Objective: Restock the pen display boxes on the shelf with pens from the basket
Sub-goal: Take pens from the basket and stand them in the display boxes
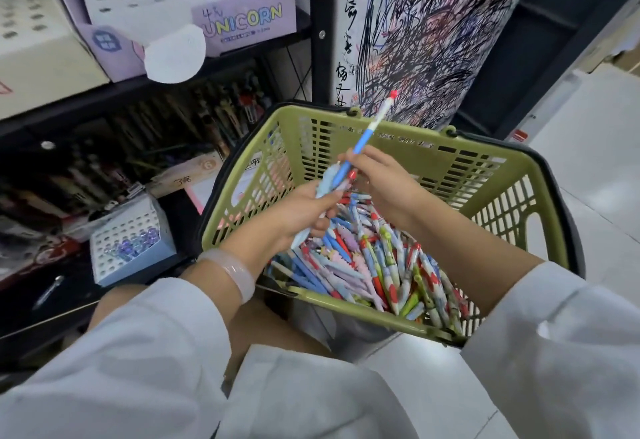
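A green plastic basket point(485, 158) sits low at the centre right and holds several mixed pens point(374, 265). Over the pile, my left hand point(301, 213) grips a small bunch of pale blue pens point(323, 184). My right hand point(384, 179) pinches a blue and white pen point(369, 133) that points up and right, its red tip above the basket rim. On the upper shelf stands a purple Unicorn display box point(242, 19) with a holed white insert. A small blue display box point(131, 241) on the lower shelf holds a few purple-topped pens.
A cream display box point(38, 43) stands at the upper left. The dark shelf point(138, 133) below holds several other pens. A scribbled test paper point(433, 30) covers the post behind the basket. White floor tiles point(595, 168) lie to the right.
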A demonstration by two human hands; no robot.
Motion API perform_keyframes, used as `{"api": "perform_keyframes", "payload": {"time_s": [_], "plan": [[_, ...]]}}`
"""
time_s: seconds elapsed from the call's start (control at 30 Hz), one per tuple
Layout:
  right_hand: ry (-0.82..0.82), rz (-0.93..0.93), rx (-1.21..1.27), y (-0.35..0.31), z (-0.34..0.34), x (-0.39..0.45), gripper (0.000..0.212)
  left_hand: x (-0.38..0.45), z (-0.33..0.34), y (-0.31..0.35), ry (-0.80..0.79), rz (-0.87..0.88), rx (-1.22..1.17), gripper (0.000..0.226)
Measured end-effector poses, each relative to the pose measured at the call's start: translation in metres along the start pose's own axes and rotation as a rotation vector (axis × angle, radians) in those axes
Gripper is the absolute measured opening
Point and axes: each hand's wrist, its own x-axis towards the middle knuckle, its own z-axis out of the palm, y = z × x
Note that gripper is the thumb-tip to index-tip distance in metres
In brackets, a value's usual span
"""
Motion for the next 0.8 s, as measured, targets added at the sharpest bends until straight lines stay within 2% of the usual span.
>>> {"api": "perform_keyframes", "payload": {"time_s": [0.07,0.1,0.2,0.27,0.33,0.43,0.5,0.53,0.6,0.63,0.7,0.8], "plan": [[0.084,0.012,0.11,0.0,-0.009,0.003,0.018,0.0,-0.007,0.0,0.109,0.03,0.028,0.005],[0.088,0.024,0.084,0.0,-0.013,0.003,0.018,0.0,-0.009,0.001,0.178,0.06,0.018,0.004],[-0.152,0.057,-0.201,0.007,-0.006,-0.009,0.02,0.003,-0.009,0.004,0.353,0.136,-0.049,0.004],[-0.292,0.038,-0.368,0.01,0.006,-0.018,0.023,0.005,-0.003,0.006,0.353,0.102,-0.144,0.013],[-0.331,-0.042,-0.53,0.008,0.016,-0.021,0.028,0.003,0.003,0.006,0.312,0.057,-0.205,0.017],[-0.37,-0.13,-0.777,0.002,0.019,-0.015,0.036,-0.001,0.005,0.007,0.307,0.085,-0.168,0.015],[-0.412,-0.1,-0.803,0.001,0.017,-0.011,0.043,-0.002,0.004,0.009,0.297,0.141,-0.112,0.014],[-0.432,-0.051,-0.732,0.003,0.014,-0.009,0.044,-0.002,0.002,0.01,0.302,0.16,-0.098,0.015],[-0.388,0.065,-0.581,0.016,0.005,0.001,0.04,-0.001,-0.006,0.014,0.362,0.179,-0.129,0.018],[-0.32,0.104,-0.603,0.027,0.0,0.01,0.038,0.0,-0.012,0.015,0.402,0.18,-0.156,0.02],[-0.191,0.168,-0.812,0.052,-0.001,0.028,0.038,-0.001,-0.024,0.014,0.451,0.173,-0.188,0.02],[-0.176,0.243,-1.126,0.081,0.02,0.048,0.046,-0.002,-0.035,0.01,0.449,0.18,-0.151,0.015]]}}
